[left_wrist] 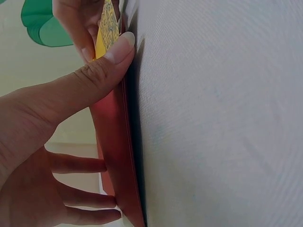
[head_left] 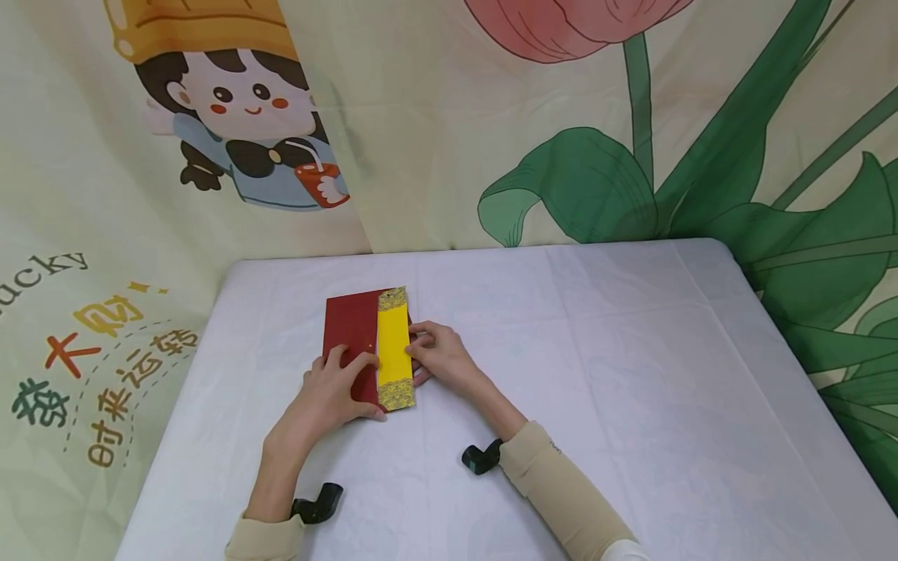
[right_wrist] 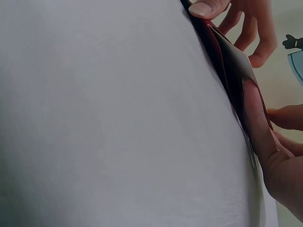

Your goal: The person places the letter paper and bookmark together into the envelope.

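A dark red paper folder (head_left: pixel 353 319) lies on the white-covered table, left of the middle. Along its right side runs a yellow band (head_left: pixel 394 343) with patterned ends. My left hand (head_left: pixel 328 396) holds the folder at its near edge: the fingertips press on the red face and the thumb lies along the edge by the band's near end. On the right side, my right hand (head_left: pixel 445 360) pinches the folder's edge. In the right wrist view, one finger (right_wrist: pixel 258 113) of that hand is slipped in between the layers, while other fingers lie against the outside.
White cloth covers the table (head_left: pixel 603 374). Behind it hangs a printed curtain (head_left: pixel 421 117) with a cartoon figure, a flower and green leaves. Black wrist cameras sit on the left wrist (head_left: pixel 317 504) and the right wrist (head_left: pixel 482 458).
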`<state>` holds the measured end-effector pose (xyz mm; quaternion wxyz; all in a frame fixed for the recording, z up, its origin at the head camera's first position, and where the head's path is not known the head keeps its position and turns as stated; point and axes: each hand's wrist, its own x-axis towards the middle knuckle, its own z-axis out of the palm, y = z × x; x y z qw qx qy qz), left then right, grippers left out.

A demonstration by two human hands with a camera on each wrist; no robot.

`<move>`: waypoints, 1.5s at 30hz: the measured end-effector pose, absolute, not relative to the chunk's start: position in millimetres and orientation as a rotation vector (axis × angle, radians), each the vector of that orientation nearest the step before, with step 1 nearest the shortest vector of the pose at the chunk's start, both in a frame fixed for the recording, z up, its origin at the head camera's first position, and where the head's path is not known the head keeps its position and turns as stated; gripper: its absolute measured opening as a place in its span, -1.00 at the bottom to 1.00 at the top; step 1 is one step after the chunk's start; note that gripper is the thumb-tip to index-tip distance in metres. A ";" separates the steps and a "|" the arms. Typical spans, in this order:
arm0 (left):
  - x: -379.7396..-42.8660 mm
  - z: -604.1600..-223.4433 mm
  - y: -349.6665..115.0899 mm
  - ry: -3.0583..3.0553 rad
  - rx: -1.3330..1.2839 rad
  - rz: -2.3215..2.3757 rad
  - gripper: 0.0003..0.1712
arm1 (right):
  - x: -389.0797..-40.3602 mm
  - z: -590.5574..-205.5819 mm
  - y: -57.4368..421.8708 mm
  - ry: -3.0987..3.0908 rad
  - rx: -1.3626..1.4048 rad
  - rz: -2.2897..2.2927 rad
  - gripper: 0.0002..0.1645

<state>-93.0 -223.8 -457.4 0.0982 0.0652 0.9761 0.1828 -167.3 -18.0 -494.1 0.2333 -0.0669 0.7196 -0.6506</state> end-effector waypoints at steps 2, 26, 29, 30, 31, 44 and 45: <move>-92.3 -457.7 -223.8 2.895 0.198 0.547 -0.09 | -166.6 -494.4 -19.8 1.976 -0.184 -1.781 -0.47; -92.6 -457.5 -225.1 2.910 0.219 0.551 -0.08 | -155.1 -492.7 -24.0 1.964 -0.228 -1.747 -0.43; -93.1 -459.3 -225.2 2.909 0.226 0.553 -0.08 | -154.4 -492.0 -25.9 1.971 -0.234 -1.742 -0.43; -93.3 -459.8 -225.3 2.909 0.230 0.554 -0.08 | -154.1 -491.7 -26.5 1.972 -0.238 -1.742 -0.43; -93.5 -460.3 -225.4 2.909 0.233 0.554 -0.08 | -154.0 -491.5 -27.3 1.973 -0.243 -1.740 -0.43; -94.9 -459.8 -225.5 2.898 0.215 0.539 -0.09 | -153.6 -492.2 -37.3 1.983 -0.299 -1.731 -0.43; -94.9 -459.7 -225.6 2.898 0.215 0.539 -0.09 | -153.4 -491.9 -37.6 1.986 -0.296 -1.729 -0.43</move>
